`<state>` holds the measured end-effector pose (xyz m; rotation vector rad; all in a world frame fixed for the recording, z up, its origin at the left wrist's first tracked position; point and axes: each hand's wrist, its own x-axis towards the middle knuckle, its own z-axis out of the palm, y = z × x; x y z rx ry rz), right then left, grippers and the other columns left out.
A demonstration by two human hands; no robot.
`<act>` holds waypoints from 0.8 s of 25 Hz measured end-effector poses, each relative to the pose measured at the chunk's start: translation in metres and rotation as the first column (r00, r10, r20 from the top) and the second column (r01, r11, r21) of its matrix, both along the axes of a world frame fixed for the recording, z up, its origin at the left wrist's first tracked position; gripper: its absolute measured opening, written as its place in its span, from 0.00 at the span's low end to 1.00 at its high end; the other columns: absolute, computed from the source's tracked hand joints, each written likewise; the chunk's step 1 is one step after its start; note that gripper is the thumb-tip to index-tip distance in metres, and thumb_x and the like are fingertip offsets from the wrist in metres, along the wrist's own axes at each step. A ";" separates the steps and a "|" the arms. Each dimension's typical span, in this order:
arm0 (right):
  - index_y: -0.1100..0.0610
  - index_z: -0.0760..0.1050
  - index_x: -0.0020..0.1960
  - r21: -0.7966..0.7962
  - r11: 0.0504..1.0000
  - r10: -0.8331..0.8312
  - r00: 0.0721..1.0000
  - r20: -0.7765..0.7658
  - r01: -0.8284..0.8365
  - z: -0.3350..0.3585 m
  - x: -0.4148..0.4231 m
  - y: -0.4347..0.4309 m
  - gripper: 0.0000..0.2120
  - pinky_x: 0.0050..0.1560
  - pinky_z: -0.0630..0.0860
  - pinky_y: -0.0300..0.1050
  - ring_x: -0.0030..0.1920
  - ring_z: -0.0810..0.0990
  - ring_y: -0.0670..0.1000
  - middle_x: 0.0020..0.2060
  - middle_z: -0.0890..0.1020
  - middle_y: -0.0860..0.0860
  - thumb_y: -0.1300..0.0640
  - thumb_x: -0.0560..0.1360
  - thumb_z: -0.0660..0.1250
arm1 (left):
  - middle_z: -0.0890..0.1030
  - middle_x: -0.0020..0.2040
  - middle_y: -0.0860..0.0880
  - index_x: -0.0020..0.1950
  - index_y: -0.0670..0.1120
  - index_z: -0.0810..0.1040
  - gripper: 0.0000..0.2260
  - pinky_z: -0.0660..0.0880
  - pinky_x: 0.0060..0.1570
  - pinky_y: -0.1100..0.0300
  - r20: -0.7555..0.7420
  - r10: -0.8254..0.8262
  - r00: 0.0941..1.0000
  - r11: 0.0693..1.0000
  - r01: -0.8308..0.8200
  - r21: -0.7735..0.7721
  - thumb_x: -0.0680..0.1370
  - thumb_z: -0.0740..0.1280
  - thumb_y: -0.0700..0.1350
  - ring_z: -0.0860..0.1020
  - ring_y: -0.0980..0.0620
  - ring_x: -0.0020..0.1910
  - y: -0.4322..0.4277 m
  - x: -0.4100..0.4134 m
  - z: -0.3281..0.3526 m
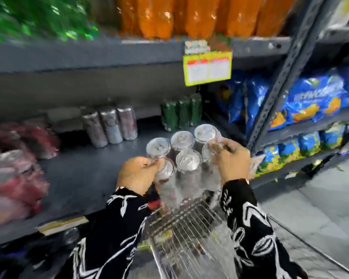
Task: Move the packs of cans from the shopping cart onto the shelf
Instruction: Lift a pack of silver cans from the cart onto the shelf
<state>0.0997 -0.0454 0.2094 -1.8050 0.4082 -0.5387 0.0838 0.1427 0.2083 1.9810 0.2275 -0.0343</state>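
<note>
Both hands, left and right, grasp the shrink-wrapped silver six-can pack above the wire shopping cart; next, set it on the grey metal shelf.

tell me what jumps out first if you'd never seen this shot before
Dead centre, both hands, left and right, grip a shrink-wrapped six-pack of cans held above the wire shopping cart, just in front of the grey shelf. Behind it on that shelf stand a silver pack and a green pack. Above, orange bottles and a yellow price tag catch the eye.
</note>
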 end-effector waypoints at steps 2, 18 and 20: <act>0.60 0.83 0.49 0.122 0.987 0.095 0.994 0.055 -0.101 0.010 0.018 0.032 0.13 0.55 0.77 0.59 0.47 0.78 0.52 0.48 0.85 0.60 0.55 0.67 0.70 | 0.84 0.41 0.35 0.22 0.52 0.75 0.15 0.79 0.50 0.42 0.088 0.125 0.988 0.991 -0.129 0.036 0.60 0.65 0.62 0.81 0.43 0.41 0.034 0.007 0.012; 0.50 0.60 0.73 -0.475 0.750 0.509 0.860 -0.032 -0.461 -0.069 0.045 0.161 0.23 0.68 0.59 0.37 0.73 0.59 0.54 0.77 0.52 0.55 0.49 0.78 0.55 | 0.51 0.77 0.39 0.71 0.51 0.65 0.20 0.67 0.66 0.43 0.320 0.337 0.886 0.795 -0.450 0.407 0.79 0.56 0.49 0.61 0.37 0.72 0.082 0.032 -0.052; 0.49 0.57 0.74 -0.644 0.597 0.516 0.843 -0.149 -0.479 -0.078 0.030 0.135 0.25 0.64 0.70 0.49 0.72 0.63 0.57 0.77 0.52 0.57 0.52 0.78 0.56 | 0.50 0.76 0.34 0.72 0.46 0.65 0.23 0.65 0.67 0.38 0.379 0.301 0.875 0.748 -0.463 0.475 0.77 0.61 0.43 0.57 0.32 0.73 0.070 0.019 -0.067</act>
